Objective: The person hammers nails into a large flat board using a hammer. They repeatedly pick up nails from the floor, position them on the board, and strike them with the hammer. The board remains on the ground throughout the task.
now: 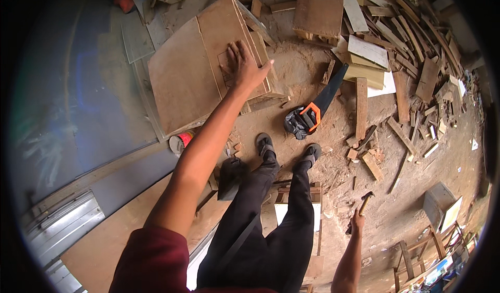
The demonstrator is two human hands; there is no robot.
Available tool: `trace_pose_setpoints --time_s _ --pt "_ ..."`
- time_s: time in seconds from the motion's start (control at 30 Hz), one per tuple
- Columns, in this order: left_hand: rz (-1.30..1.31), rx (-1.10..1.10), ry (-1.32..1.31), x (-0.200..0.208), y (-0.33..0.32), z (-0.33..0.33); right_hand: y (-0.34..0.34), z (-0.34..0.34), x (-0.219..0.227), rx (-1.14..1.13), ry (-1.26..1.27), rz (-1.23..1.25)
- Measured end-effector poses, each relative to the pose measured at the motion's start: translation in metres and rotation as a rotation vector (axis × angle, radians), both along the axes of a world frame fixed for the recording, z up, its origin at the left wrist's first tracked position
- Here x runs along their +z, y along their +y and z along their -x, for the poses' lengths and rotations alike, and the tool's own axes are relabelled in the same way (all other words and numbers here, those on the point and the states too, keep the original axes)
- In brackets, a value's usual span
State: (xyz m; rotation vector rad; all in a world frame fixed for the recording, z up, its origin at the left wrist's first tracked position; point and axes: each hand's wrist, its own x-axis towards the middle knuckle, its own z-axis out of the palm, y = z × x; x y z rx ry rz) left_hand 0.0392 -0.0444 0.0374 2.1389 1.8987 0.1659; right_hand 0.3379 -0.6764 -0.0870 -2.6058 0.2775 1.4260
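Note:
My left hand [244, 68] rests on the top of a large plywood box [185, 69], its fingers spread and its thumb out toward the box's right edge. A faint outline of pencil-like lines shows on the panel beside the fingers. Low on the right, away from the box, my right hand [357, 221] is closed round a hammer [366, 203] with a yellowish handle and a dark head. A small dark part shows below that hand; I cannot tell what it is. A handsaw [333, 89] with an orange-edged handle lies on the ground, its handle over a black plastic bag [298, 124].
Scrap wood [411, 33] is heaped at the far right, with loose offcuts [372, 165] nearer. A second wooden box [319, 9] stands behind. A red tin [179, 142] sits beside the large box. A wooden stool [315, 194] is between my legs, a grey box [440, 204] at right.

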Motion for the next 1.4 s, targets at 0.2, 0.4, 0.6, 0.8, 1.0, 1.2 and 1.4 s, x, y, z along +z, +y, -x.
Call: trace_pose_setpoints --time_s 0.2,0.4,0.6,0.8,1.0,1.2,1.4 --pt "0.039 -0.009 0.264 -0.021 0.003 -0.007 0.027 0.028 -0.014 -0.106 0.103 -0.106" --pt "0.067 -0.032 0.367 -0.013 0.0 -0.015 0.077 0.08 -0.015 0.164 0.177 -0.234" --pt "-0.034 -0.131 0.128 -0.018 -0.026 0.012 0.139 0.113 0.003 0.406 0.228 -0.254" --pt "-0.037 -0.128 0.12 -0.018 -0.022 0.002 0.123 0.12 -0.037 0.243 0.24 -0.254" --pt "-0.136 0.13 -0.125 -0.019 0.035 -0.003 0.116 0.103 -0.029 0.238 0.235 -0.209" --pt "-0.127 0.205 0.266 -0.029 0.048 -0.01 0.115 0.085 -0.019 0.08 0.283 -0.152" --pt "-0.111 0.209 0.308 -0.023 0.049 -0.021 0.115 0.103 -0.055 0.212 0.13 -0.16"
